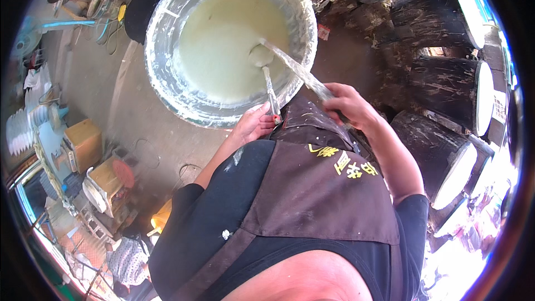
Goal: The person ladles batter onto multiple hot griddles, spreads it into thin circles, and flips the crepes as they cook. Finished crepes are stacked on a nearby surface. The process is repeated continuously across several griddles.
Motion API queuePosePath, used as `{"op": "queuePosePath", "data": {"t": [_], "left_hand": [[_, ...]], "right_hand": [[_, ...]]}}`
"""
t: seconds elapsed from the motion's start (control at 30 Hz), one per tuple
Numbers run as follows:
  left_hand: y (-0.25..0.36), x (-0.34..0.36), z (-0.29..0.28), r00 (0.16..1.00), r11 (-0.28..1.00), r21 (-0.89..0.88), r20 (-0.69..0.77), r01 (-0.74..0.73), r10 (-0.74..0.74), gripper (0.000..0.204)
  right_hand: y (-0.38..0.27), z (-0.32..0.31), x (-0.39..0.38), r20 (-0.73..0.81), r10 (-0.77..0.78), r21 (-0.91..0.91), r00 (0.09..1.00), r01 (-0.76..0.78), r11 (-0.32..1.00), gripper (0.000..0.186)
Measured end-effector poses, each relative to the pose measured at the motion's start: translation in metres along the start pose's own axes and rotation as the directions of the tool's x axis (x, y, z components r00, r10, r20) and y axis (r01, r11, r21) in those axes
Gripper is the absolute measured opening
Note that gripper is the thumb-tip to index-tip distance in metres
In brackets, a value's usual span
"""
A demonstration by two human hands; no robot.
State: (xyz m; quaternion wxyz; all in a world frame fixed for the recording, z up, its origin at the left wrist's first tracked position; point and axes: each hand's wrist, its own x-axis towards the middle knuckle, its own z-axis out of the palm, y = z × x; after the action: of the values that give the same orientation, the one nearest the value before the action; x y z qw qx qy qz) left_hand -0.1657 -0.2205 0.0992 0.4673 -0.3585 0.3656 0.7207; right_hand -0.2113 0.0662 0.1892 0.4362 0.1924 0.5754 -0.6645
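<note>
We seem to be stirring or scooping the pale liquid (pixel 223 39) in the tub (pixel 161 72): our right hand (pixel 352 105) wraps a crusted stick (pixel 295 69), our left hand (pixel 254 125) grips a ladle (pixel 270 88) by its handle end. The stick's long axis slants forward-left, tip over the liquid; the ladle points nearly straight forward, bowl farthest. The next move probably calls for steady wrists.

Bright light (pixel 454 278) glares beyond the dark, pale-ended drums (pixel 443 92) lined up near me, while 2 tan boxes (pixel 86 144) stand across the streaked brown floor (pixel 134 92).
</note>
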Motion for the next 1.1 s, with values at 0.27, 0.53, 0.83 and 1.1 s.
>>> {"op": "queuePosePath", "data": {"t": [0.27, 0.53, 0.83, 1.1], "left_hand": [[0.01, 0.103, 0.006, 0.987, 0.951, -0.294, 0.091, -0.099, 0.131, 0.017], [0.02, 0.029, 0.029, 0.941, 0.914, -0.264, 0.053, -0.309, 0.333, 0.021], [0.008, -0.054, 0.021, 0.481, 0.333, 0.797, -0.063, -0.503, 0.875, 0.029], [-0.011, -0.02, -0.059, 0.567, 0.036, 0.999, -0.045, 0.027, 0.823, 0.04]], "right_hand": [[-0.066, -0.017, -0.126, 0.019, -0.3, -0.183, 0.954, 0.299, 0.937, 0.039], [0.018, -0.045, -0.07, 0.007, -0.654, -0.441, 0.757, 0.589, 0.677, 0.026], [0.035, -0.051, -0.084, -0.05, -0.621, -0.267, 0.782, 0.588, 0.763, 0.03], [0.059, -0.044, -0.07, -0.242, -0.608, -0.516, 0.756, 0.43, 0.74, 0.032]]}}
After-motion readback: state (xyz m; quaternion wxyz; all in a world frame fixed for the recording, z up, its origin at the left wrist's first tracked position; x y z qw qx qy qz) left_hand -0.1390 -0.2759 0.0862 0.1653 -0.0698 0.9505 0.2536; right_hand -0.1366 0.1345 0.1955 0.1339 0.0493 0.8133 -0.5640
